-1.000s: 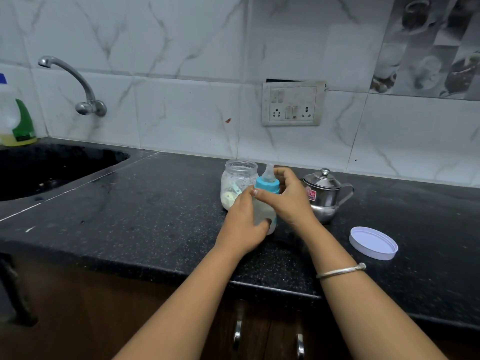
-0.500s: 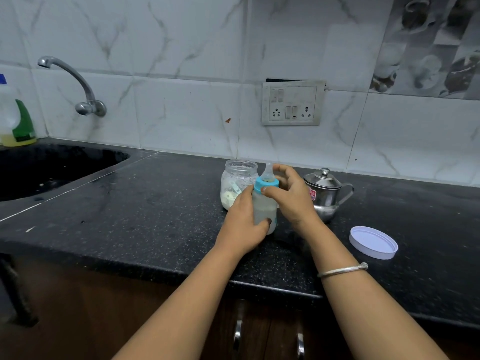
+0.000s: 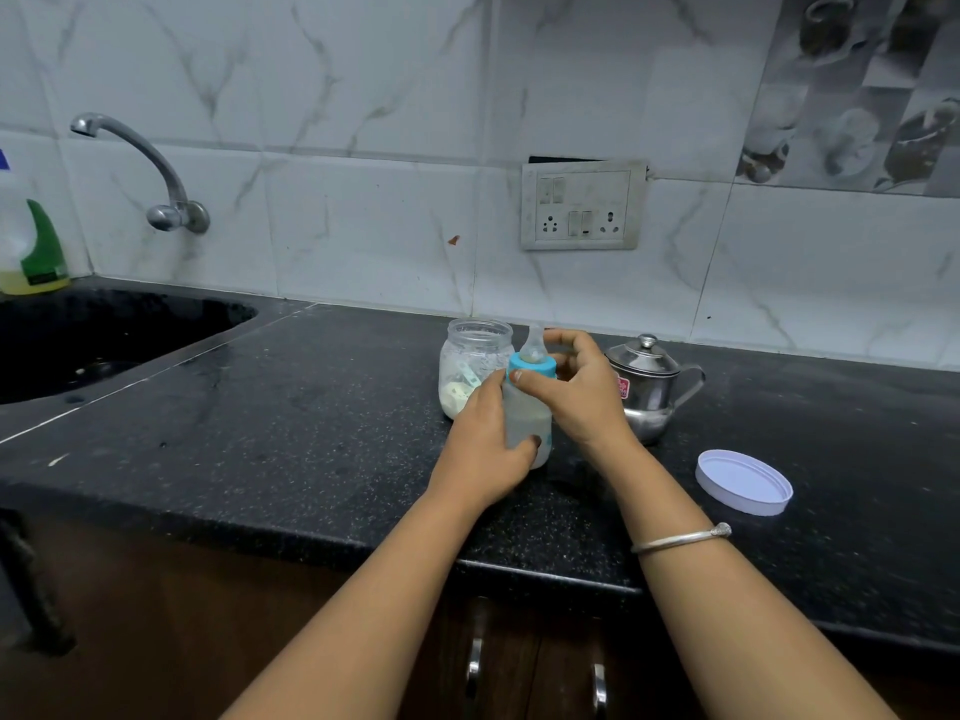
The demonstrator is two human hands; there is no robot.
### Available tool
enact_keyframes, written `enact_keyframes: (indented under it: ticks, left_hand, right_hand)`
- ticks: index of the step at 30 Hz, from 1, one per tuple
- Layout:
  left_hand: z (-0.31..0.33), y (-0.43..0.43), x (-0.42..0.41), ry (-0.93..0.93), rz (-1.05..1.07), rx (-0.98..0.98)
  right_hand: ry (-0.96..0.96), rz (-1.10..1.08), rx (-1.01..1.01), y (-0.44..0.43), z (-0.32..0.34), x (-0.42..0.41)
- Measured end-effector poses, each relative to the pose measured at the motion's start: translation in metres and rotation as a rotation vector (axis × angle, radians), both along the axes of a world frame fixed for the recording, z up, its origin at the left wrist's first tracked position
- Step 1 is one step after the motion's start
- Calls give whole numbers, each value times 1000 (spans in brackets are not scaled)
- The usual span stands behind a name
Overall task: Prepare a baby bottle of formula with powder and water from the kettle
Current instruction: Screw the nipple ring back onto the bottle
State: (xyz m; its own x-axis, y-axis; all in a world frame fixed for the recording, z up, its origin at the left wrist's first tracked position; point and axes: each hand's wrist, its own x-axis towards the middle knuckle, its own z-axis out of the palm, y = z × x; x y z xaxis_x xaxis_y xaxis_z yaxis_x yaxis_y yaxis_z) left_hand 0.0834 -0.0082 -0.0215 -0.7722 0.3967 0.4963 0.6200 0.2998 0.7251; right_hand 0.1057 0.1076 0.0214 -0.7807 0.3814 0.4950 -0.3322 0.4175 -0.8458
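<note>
A baby bottle with cloudy liquid stands upright on the black counter. Its blue collar and clear teat are on top. My left hand grips the bottle's body from the left. My right hand curls round the blue collar from the right, thumb on its front. Behind stands an open clear jar with powder and a scoop inside. A small steel kettle with its lid on sits to the right, partly hidden by my right hand.
The jar's white lid lies upturned on the counter at the right. A black sink with a wall tap is at the left, a detergent bottle beside it. A socket plate is on the tiled wall.
My right hand has turned on the blue collar, its fingers shifting round it. The bottle and my left hand have stayed where they were.
</note>
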Motion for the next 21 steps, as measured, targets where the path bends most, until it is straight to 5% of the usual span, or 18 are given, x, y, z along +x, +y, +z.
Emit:
enact_keyframes:
  ticks: [21]
  left_hand:
    - [5, -1, 0, -26, -59, 54]
  right_hand:
    - [-21, 62, -62, 6, -1, 1]
